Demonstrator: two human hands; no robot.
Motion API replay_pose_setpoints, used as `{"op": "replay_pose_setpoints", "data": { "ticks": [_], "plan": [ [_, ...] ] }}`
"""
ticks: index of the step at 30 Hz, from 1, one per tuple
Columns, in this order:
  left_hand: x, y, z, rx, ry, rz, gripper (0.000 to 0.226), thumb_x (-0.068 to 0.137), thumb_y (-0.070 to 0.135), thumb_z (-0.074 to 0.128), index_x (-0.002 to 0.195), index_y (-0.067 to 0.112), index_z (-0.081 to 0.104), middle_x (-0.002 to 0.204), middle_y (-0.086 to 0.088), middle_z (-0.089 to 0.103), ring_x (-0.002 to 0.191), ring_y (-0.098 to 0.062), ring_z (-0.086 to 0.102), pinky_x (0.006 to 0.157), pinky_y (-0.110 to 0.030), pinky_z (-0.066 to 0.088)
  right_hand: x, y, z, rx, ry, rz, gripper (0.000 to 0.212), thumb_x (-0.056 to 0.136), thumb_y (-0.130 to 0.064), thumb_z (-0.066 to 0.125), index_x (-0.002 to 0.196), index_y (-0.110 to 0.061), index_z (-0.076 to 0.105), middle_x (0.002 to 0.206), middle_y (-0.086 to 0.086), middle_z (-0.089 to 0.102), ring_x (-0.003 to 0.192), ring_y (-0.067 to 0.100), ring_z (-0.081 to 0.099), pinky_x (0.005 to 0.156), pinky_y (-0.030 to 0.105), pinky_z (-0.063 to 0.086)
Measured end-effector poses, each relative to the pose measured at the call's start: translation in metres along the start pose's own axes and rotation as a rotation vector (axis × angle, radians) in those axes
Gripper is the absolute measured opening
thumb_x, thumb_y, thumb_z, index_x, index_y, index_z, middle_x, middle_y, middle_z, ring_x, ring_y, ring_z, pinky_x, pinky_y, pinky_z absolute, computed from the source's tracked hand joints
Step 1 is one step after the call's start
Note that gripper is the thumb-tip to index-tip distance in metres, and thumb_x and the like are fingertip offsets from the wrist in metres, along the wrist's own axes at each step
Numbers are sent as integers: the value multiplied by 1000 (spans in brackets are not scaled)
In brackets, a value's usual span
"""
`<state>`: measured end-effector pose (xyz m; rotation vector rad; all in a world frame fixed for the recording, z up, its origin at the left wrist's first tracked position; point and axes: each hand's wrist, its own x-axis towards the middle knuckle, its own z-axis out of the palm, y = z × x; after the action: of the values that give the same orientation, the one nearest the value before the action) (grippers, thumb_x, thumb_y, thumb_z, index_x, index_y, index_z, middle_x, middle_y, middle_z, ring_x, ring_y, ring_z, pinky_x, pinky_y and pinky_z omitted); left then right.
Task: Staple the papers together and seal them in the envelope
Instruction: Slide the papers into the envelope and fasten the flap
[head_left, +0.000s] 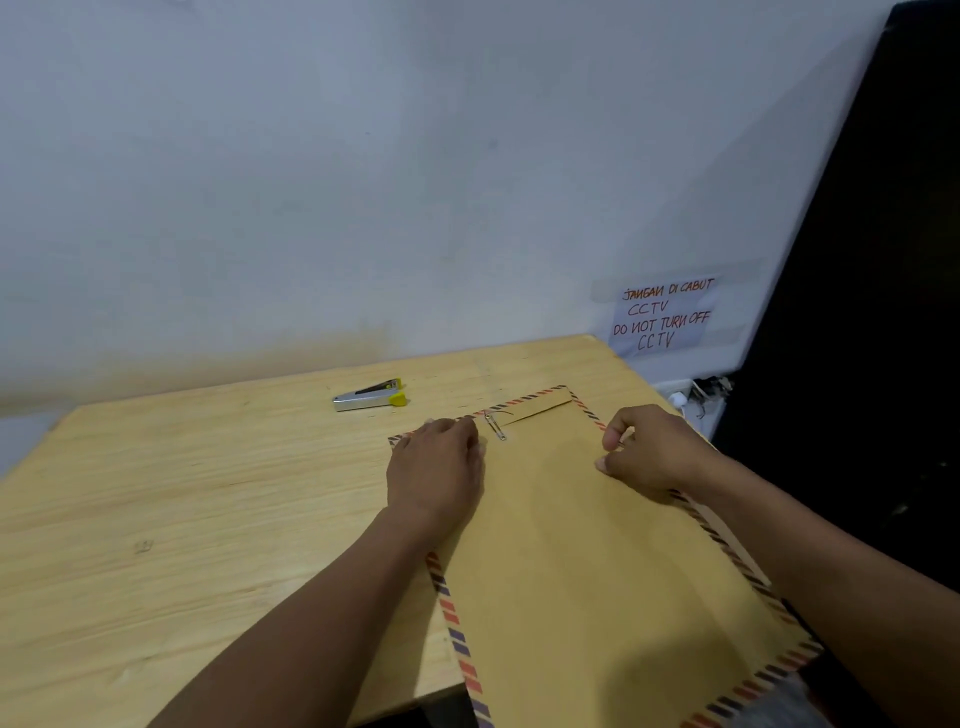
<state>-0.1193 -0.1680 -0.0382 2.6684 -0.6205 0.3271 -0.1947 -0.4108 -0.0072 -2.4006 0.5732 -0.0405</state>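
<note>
Envelope (597, 545): brown, with a red-and-blue striped border. It lies flat on the right part of the wooden surface (182, 493), its near corner hanging past the front edge. Flap (540, 408) at the far end is folded down. A metal paper clip (496, 427) sits slanted at the flap's left end.

Left grip (436, 467): palm down, fingers nearly straight, resting on the envelope's far-left corner. Fingertips reach the striped border just left of the paper clip. It holds nothing and lies flat on the paper.

Right grip (649, 452): at the envelope's right border, near the far-right corner. Fingers curled in, thumb and forefinger tips close together at the striped edge. Cannot tell whether they pinch the edge or only touch it.

Envelope's far end spans between the two grips; its long body runs back toward the person between the forearms.

Stapler (370, 396): silver with a yellow tip, lying on the surface beyond the envelope and to its left. Apart from both grips, nearer the left one.

Count: envelope 1, paper clip 1, stapler 1, grips 2.

Elsewhere: one handwritten note (662, 317) in red lettering on the pale wall (363, 182) behind the surface's far-right corner, partly reading "DO NOT TURN OFF CCTV". White plugs and cables (696, 397) below it
</note>
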Motion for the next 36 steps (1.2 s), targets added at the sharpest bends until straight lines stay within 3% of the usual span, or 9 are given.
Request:
{"op": "replay_pose_setpoints", "data": {
  "ticks": [3,7,13,16,18,23,27,32,36],
  "plan": [
    [2,-1,2,-4,12,2,24,101,37,45,112,27,65,120,6,67,111,-20,59,93,-37,44,6,0,-14,216,-135,83,16,78,-7,78,82,-13,64,67,6,60,50,16,49,49,22,37],
    [8,-1,4,33,-13,-20,24,99,37,47,113,30,64,122,6,66,115,-21,57,96,-40,40,7,-5,-28,362,-259,40,17,85,8,67,83,-9,65,60,4,53,44,11,42,42,19,33],
    [22,8,-10,-110,-53,-26,26,94,44,52,115,32,62,122,3,64,114,-24,57,95,-43,47,15,-42,-77,418,-202,-149,21,86,8,64,84,-11,71,68,3,61,60,12,48,54,26,38],
    [32,19,-21,-377,-97,-25,27,94,47,58,113,29,62,119,4,66,110,-20,61,91,-39,52,17,-76,-113,394,-178,-230,19,88,8,63,86,-9,71,76,7,66,70,19,55,68,31,45],
    [36,30,-34,-589,-167,-55,28,95,47,60,114,26,62,116,4,66,104,-18,64,81,-31,51,19,-100,-133,331,-150,-282,16,87,4,66,87,-11,74,80,9,70,81,24,53,76,39,37],
    [42,54,-80,-1122,-399,-254,42,97,60,49,121,26,57,121,-3,68,103,-28,70,86,-44,56,8,-153,-135,247,-139,-309,16,95,-10,63,109,-15,68,87,7,65,71,20,51,56,29,41],
    [42,52,-109,-1385,-403,-358,64,90,78,38,125,27,53,123,-10,68,105,-38,72,83,-52,59,-1,-170,-102,271,-194,-336,29,98,-40,58,123,-26,57,109,8,66,89,24,67,63,30,53],
    [40,24,-139,-1431,-463,-379,86,75,89,45,135,28,49,128,-15,66,105,-42,72,84,-60,59,0,-166,-61,403,-255,-342,24,102,-35,52,120,-20,59,107,10,70,93,24,69,79,39,59],
    [33,11,-158,-1339,-457,-359,65,88,65,59,132,18,54,111,-13,72,90,-35,75,76,-48,62,4,-171,-41,526,-307,-362,18,99,-14,58,116,-12,65,106,13,72,90,21,69,74,33,57]
  ]
}}
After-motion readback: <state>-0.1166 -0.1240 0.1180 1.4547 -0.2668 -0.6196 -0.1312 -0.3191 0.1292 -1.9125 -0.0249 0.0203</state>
